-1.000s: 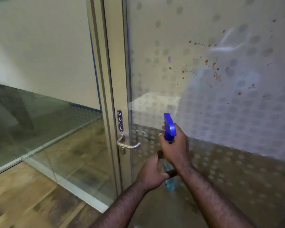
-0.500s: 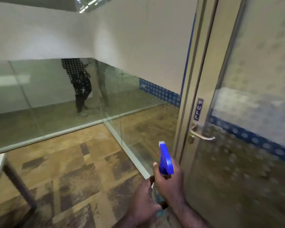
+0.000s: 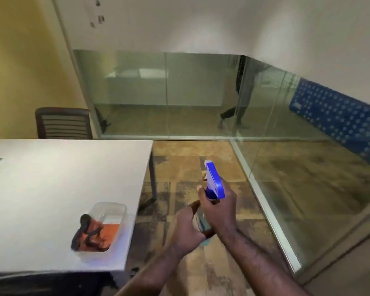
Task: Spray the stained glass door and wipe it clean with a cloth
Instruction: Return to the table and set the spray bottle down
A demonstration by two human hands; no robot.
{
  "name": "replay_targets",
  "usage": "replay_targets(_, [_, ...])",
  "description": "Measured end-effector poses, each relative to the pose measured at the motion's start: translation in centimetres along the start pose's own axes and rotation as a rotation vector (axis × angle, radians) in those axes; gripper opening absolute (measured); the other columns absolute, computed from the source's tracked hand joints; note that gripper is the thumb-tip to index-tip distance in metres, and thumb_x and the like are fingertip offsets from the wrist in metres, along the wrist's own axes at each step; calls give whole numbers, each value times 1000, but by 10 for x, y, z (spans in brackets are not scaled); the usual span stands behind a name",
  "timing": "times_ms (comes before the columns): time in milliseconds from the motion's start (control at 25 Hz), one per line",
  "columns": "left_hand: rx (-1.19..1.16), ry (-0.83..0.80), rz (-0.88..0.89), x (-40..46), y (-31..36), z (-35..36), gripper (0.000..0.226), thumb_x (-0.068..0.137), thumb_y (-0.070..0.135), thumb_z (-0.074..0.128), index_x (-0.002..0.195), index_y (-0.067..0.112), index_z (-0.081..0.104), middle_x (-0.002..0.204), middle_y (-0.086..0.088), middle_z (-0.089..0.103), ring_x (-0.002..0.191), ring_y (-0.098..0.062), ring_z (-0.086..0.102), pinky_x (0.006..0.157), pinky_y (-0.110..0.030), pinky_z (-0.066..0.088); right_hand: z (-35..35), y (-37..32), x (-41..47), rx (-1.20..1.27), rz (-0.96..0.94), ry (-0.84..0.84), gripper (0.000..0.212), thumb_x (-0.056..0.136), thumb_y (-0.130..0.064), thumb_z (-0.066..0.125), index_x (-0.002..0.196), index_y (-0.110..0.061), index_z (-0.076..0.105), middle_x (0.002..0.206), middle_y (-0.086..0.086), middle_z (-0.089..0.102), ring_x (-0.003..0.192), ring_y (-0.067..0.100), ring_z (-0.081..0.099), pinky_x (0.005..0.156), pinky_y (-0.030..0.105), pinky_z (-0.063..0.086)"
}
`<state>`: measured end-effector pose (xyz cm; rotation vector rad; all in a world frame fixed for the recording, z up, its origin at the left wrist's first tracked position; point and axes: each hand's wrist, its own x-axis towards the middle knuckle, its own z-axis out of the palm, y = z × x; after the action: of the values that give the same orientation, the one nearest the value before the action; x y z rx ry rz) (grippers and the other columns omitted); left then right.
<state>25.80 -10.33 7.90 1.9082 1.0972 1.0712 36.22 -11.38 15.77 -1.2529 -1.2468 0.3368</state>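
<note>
Both bare forearms reach forward from the lower edge, wrists close together. The right hand (image 3: pixel 219 210) is closed round the neck of the bottle (image 3: pixel 214 184); the left hand (image 3: pixel 185 228), just below it, cups the bottle's body.

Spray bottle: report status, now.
Both hands on spray bottle: right hand at trigger, left hand on body. Orange cloth in tray on table. Door out of view.
</note>
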Motion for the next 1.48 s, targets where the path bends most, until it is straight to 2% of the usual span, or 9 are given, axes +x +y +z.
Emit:
replay_targets(200, [126, 200, -95, -28, -33, -101, 57, 58, 48, 79, 106, 63, 53, 101, 43, 63, 89, 15, 65, 68, -3, 47, 104, -39, -16, 126, -35, -202, 32, 78, -4, 73, 101, -23, 62, 82, -11, 61, 76, 1, 59, 64, 14, 49])
replay_targets(360, [177, 325, -142, -44, -49, -153, 57, 60, 53, 79, 111, 56, 53, 102, 47, 60, 94, 16, 63, 75, -3, 46, 167, -56, -27, 215, -28, -328, 32, 79, -5, 73, 108, -16, 64, 87, -6, 62, 78, -11, 58, 64, 2, 44])
replay_targets(480, [184, 410, -192, -53, -63, -182, 55, 64, 58, 79, 110, 63, 50, 103, 51, 58, 98, 20, 59, 77, 3, 40, 210, -60, -32, 227, -16, -431, 35, 81, -9, 74, 114, -12, 63, 95, -3, 64, 80, -5, 59, 66, 2, 44])
replay_targets(640, [223, 533, -311, -51, -93, -208, 48, 67, 58, 77, 107, 47, 53, 91, 55, 53, 93, 25, 54, 71, 4, 39, 258, -59, -29, 240, -30, -596, 34, 82, -26, 74, 112, -27, 58, 93, -15, 64, 85, 3, 61, 70, 6, 46])
replay_targets(760, [217, 603, -365, -35, -117, -218, 44, 69, 48, 82, 103, 40, 55, 81, 42, 58, 89, 25, 55, 75, 6, 38, 287, -51, -17, 240, -38, -681, 32, 80, -41, 72, 104, -42, 51, 89, -31, 57, 87, -10, 59, 68, 3, 45])
replay_targets(840, [236, 642, -381, -23, -134, -222, 47, 70, 39, 86, 108, 29, 61, 91, 33, 59, 88, 27, 54, 76, 7, 37, 304, -40, -8, 194, -43, -695, 26, 78, -51, 70, 94, -45, 51, 81, -34, 56, 85, -12, 59, 67, 5, 43])
replay_targets(1040, [231, 702, -399, 11, -172, -223, 55, 72, 35, 83, 119, 13, 64, 104, -2, 75, 79, 11, 58, 77, 8, 38, 338, -6, 17, 141, -49, -734, 29, 77, -54, 70, 92, -36, 54, 73, -28, 57, 77, -9, 61, 61, 0, 43])
replay_targets(1120, [226, 722, -403, 25, -186, -223, 54, 73, 34, 83, 119, 12, 64, 106, -3, 75, 93, 10, 56, 80, 9, 36, 352, 6, 27, 140, -36, -762, 30, 78, -50, 73, 93, -33, 55, 75, -23, 58, 74, -8, 62, 60, -1, 42])
replay_targets(1480, [221, 753, -478, 89, -231, -235, 55, 77, 31, 85, 123, 11, 62, 113, -6, 73, 97, -4, 56, 79, 11, 34, 403, 40, 77, 143, -34, -838, 35, 79, -41, 76, 100, -25, 53, 88, -7, 63, 75, 9, 62, 62, -1, 42])
